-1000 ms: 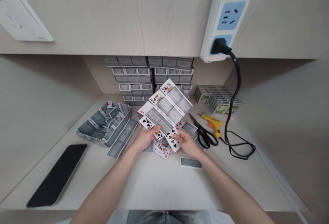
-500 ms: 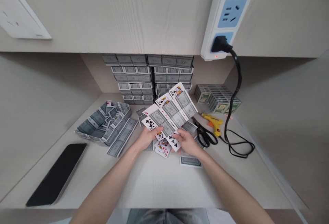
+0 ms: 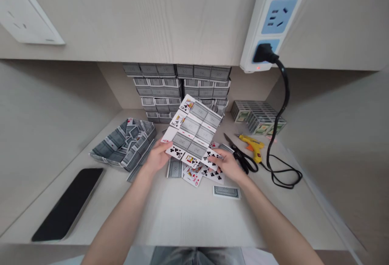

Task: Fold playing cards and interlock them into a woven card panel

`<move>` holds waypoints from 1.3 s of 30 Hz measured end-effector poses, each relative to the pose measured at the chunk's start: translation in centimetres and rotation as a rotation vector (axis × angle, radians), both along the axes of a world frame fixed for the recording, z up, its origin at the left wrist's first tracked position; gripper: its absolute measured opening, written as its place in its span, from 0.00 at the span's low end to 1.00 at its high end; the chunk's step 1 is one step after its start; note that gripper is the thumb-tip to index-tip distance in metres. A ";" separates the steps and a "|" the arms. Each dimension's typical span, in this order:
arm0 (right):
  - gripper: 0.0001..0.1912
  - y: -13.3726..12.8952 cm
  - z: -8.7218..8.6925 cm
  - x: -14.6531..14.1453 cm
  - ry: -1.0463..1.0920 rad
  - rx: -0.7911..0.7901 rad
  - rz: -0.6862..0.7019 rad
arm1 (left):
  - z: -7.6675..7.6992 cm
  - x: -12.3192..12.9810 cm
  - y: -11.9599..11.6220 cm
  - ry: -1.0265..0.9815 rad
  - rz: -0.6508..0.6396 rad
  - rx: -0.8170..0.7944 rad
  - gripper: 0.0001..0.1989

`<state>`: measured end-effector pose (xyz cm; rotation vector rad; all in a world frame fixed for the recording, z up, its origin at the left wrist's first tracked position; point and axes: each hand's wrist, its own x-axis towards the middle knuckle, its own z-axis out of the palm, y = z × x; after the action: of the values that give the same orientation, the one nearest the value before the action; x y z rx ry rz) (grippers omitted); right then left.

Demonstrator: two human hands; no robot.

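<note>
Between my hands a joined panel of playing cards (image 3: 189, 126) is raised, tilted, above the table. Grey patterned backs cover most of it, with face strips of clubs along the left and near edges. My left hand (image 3: 158, 156) pinches its left corner, thumb on top. At the near right corner my right hand (image 3: 226, 165) grips it, thumb over a club card. Below lie loose playing cards (image 3: 192, 176), some face up, partly hidden by the panel. A single face-down card (image 3: 226, 192) rests nearer the table's front edge.
Left stands a card-built tray (image 3: 106, 153) holding loose cards, with a black phone-like slab (image 3: 68, 204) nearer me. Stacked card boxes (image 3: 206, 88) rise behind. Black scissors (image 3: 244, 157), a yellow glue gun (image 3: 252, 143) with its black cord (image 3: 284, 95), and small boxes (image 3: 258, 115) are right.
The card panel has turned counterclockwise and shifted left in my hands. My left hand moved left and my right hand slightly right, uncovering more loose cards beneath.
</note>
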<state>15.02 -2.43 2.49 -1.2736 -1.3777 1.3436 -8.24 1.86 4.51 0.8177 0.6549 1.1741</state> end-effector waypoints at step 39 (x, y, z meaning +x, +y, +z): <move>0.11 0.2 -0.2 0.8 0.048 0.002 0.019 | -1.9 1.5 0.2 0.421 0.004 0.103 0.27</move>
<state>15.84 -2.18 2.29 -1.2216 -1.3609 1.3765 -6.76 2.11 2.66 1.1679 0.9448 1.0523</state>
